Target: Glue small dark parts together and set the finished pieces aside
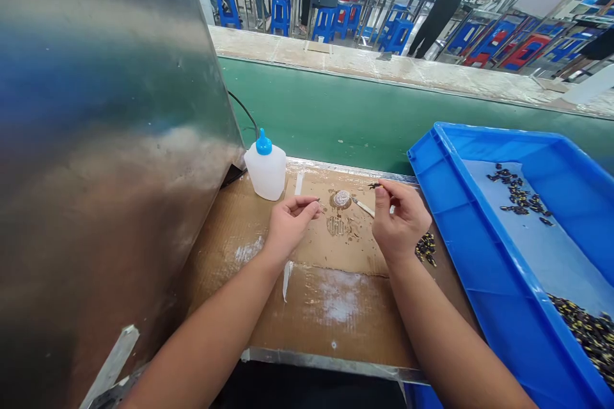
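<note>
My left hand (289, 225) is above the cardboard, thumb and fingers pinched together. A tiny dark bit shows at its fingertips, too small to name. Across from it, my right hand (401, 220) pinches a small black part (374, 185) between thumb and forefinger. A thin tool with a pale handle (364, 208) reaches from a round whitish blob (341, 198) towards my right palm; whether the hand touches it, I cannot tell. Below the blob is a striped glossy patch (338, 225) on the cardboard sheet (350, 252). Several black-and-yellow small parts (426, 249) lie beside my right wrist.
A white bottle with a blue nozzle cap (265, 169) stands at the back left. At right, a large blue bin (460, 230) holds many black-and-yellow parts. A tall metal panel (110, 140) rises on the left. A green wall (326, 112) closes the back, with people beyond.
</note>
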Demonstrator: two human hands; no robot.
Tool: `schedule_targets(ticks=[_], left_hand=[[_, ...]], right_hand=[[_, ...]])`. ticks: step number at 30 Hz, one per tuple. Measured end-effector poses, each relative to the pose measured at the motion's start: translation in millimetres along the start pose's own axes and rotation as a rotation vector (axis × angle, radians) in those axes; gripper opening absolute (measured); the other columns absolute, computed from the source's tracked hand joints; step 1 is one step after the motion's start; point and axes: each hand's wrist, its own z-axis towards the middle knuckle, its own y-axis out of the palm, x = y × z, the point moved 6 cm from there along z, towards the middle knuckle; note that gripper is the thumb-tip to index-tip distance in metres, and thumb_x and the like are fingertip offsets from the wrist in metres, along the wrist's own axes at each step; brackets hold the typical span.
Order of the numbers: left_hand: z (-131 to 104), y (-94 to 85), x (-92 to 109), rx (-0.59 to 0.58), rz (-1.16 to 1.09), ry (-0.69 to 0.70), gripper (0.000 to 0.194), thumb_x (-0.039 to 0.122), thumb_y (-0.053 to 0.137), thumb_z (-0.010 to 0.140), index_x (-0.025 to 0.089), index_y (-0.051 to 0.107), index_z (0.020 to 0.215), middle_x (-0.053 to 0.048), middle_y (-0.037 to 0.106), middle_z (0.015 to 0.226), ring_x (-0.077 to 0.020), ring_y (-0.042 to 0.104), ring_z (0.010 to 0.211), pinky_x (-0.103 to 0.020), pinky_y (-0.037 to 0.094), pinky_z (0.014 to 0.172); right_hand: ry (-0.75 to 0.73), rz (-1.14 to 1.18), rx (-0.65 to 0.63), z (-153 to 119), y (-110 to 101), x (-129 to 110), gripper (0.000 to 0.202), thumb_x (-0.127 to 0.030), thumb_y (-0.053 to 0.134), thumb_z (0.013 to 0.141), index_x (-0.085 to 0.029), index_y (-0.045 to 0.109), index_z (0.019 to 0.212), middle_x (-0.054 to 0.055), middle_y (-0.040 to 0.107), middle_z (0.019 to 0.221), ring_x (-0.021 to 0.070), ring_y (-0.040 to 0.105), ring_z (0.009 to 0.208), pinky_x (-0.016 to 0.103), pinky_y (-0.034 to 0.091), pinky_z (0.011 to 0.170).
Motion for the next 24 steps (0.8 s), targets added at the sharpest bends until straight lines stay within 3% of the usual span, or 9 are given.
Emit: schedule_targets(ticks=[4,9,14,18,24], left_hand=[[0,2.4,-2,0.014,-0.125,-0.061,0.045,0.044,0.095,0.066,0.012,0.076,0.091,-0.008,0.076,0.083,-0.0139,0.071,0.075,-0.026,0.061,0.076],[-7,18.9,1,0.018,-0.277,-0.131,0.051,0.045,0.099,0.061,0.012,0.069,0.087,-0.01,0.076,0.087,-0.0151,0.073,0.078,-0.028,0.062,0.079],[-20,45.3,6,-0.053,-0.333,-0.198,0.043,0.037,0.097,0.065,0.013,0.067,0.083,-0.01,0.076,0.09,-0.0153,0.073,0.08,-0.031,0.061,0.085],[-26,61.1,8,-0.102,-0.403,-0.218,0.041,0.033,0.098,0.063,0.012,0.07,0.084,-0.009,0.076,0.091,-0.0142,0.072,0.081,-0.029,0.06,0.086],[-30,61.4,-6,-0.08,-0.472,-0.278,0.046,0.038,0.102,0.059,0.014,0.07,0.081,-0.006,0.076,0.091,-0.0092,0.07,0.08,-0.016,0.058,0.075]], right_hand=[[0.033,-0.022,-0.101,-1,7,1,0.02,-0.038,0.064,0.102,-0.023,0.079,0.102,0.006,0.078,0.094,0.0197,0.066,0.071,0.035,0.052,0.065],[0.019,0.006,0.053,-3,-7,-9,0.021,-0.038,0.065,0.102,-0.023,0.077,0.107,0.008,0.077,0.103,0.0206,0.069,0.08,0.034,0.054,0.066],[0.187,0.141,0.077,-4,-15,-1,0.028,-0.044,0.068,0.099,-0.018,0.076,0.105,0.01,0.077,0.1,0.0221,0.072,0.083,0.033,0.057,0.068],[0.29,0.259,0.047,-3,-29,7,0.028,-0.044,0.073,0.096,-0.019,0.077,0.105,0.006,0.074,0.09,0.0186,0.068,0.072,0.032,0.055,0.066],[0.497,0.496,-0.086,-27,-32,22,0.028,-0.045,0.078,0.091,-0.019,0.075,0.1,0.002,0.067,0.073,0.0142,0.057,0.057,0.026,0.047,0.052]])
